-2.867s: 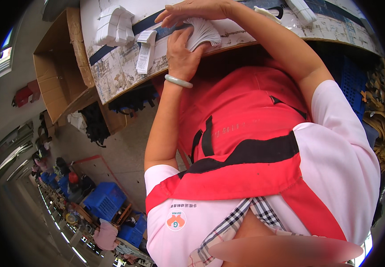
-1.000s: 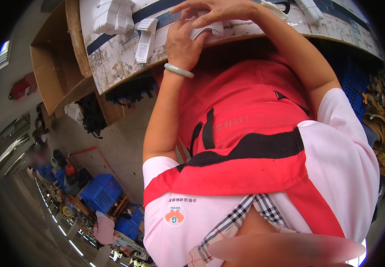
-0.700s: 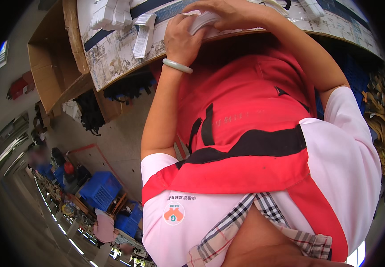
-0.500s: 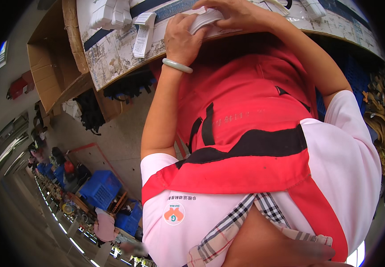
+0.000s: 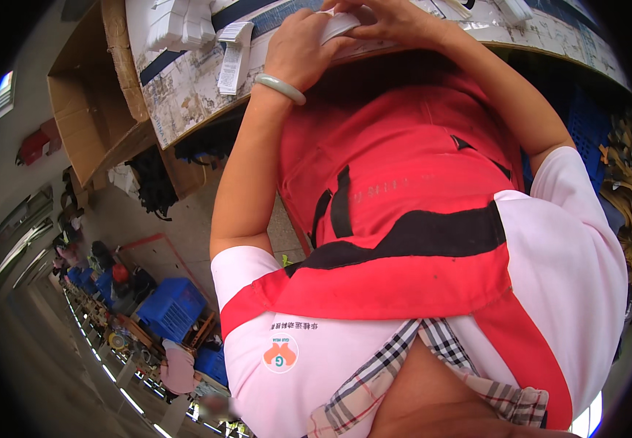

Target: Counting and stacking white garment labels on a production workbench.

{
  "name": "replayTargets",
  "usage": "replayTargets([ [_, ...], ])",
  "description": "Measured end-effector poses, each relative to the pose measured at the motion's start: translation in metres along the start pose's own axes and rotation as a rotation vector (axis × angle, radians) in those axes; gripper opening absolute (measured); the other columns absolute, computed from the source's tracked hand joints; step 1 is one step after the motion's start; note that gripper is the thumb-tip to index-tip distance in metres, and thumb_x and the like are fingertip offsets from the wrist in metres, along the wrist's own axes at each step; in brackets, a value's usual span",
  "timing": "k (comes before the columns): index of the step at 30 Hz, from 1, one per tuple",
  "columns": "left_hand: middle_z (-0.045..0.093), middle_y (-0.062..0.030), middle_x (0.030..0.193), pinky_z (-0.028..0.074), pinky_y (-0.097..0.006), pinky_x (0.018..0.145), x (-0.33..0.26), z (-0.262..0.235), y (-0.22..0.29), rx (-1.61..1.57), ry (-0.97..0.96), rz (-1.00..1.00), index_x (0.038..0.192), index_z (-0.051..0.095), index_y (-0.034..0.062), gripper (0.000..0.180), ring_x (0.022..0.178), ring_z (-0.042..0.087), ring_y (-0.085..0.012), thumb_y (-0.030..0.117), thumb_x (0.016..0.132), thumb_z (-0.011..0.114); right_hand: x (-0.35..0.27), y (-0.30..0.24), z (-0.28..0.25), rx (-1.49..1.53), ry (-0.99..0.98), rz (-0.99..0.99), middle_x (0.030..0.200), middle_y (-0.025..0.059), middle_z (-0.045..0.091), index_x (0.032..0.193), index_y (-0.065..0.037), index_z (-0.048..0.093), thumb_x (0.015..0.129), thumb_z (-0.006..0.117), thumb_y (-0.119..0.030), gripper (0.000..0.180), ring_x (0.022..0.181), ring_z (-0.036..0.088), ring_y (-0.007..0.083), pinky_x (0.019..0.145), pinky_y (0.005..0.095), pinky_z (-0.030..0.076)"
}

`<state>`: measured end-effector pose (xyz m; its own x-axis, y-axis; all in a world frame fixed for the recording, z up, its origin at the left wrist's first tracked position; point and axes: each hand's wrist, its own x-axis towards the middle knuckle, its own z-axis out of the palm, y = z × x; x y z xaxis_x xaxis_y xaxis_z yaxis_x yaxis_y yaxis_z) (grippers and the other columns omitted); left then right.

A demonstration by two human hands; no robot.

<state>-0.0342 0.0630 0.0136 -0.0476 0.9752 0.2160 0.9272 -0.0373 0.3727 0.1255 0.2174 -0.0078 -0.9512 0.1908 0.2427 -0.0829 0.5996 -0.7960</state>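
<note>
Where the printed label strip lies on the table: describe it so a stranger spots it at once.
Find the scuffed white table beside the open cardboard box. Near the table's edge on the person's side, between the bulky white bundles and the left hand, lies a narrow white label strip. Unlike the plain-looking bundles, it shows rows of fine print.

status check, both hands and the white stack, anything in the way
Left hand, right hand: both holding white stack. Stack partly covered by hands. Printed strip on table to the left, apart from both.
</note>
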Motion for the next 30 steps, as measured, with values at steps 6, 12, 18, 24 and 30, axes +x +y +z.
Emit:
replayTargets([
  [6,0.065,-0.0144,0.092,0.052,-0.045,0.077,-0.011,0.007,-0.006,-0.079,0.116,-0.047,0.096,0.071,0.0030,0.037,0.089,0.064,-0.0355,0.037,0.082,0.077,-0.010,-0.024,-0.022,0.179,-0.134,0.089,0.134,0.0166,0.057,0.143,-0.006,0.047,0.090,0.071,-0.016,0.059,0.123,0.056,0.0261,0.102,0.0375,0.046],
  [12,0.065,-0.0145,0.091,0.052,-0.045,0.076,-0.008,0.007,-0.001,-0.061,0.140,-0.069,0.095,0.071,0.0031,0.036,0.088,0.064,-0.0353,0.035,0.081,0.078,-0.005,-0.012,0.045,1.001,0.655,0.304,0.127,0.0025,0.056,0.135,-0.004,0.053,0.104,0.057,-0.020,0.035,0.120,0.050,0.0099,0.105,0.0252,0.038],
  [18,0.068,-0.0132,0.095,0.054,-0.039,0.075,-0.010,0.008,-0.003,-0.053,0.136,-0.023,0.109,0.071,0.0019,0.040,0.084,0.068,-0.0328,0.025,0.078,0.081,0.021,-0.017,0.077,1.004,0.760,0.243,0.121,0.0013,0.056,0.133,-0.003,0.053,0.105,0.056,-0.024,0.035,0.114,0.049,0.0096,0.100,0.0246,0.040],
  [24,0.067,-0.0124,0.093,0.054,-0.039,0.074,-0.011,0.006,-0.002,-0.060,0.142,-0.028,0.109,0.071,0.0017,0.042,0.083,0.067,-0.0319,0.025,0.076,0.083,0.023,-0.024,0.065,1.022,0.582,0.277,0.123,0.0030,0.057,0.133,-0.006,0.054,0.106,0.053,-0.028,0.035,0.115,0.050,0.0106,0.100,0.0255,0.041],
  [30,0.066,-0.0123,0.093,0.053,-0.038,0.074,-0.012,0.005,0.001,-0.052,0.117,-0.074,0.110,0.071,0.0014,0.046,0.083,0.067,-0.0316,0.029,0.075,0.084,0.023,-0.028,0.060,1.237,0.602,0.349,0.120,0.0037,0.060,0.132,-0.007,0.055,0.106,0.054,-0.027,0.033,0.111,0.055,0.0103,0.097,0.0248,0.044],
])
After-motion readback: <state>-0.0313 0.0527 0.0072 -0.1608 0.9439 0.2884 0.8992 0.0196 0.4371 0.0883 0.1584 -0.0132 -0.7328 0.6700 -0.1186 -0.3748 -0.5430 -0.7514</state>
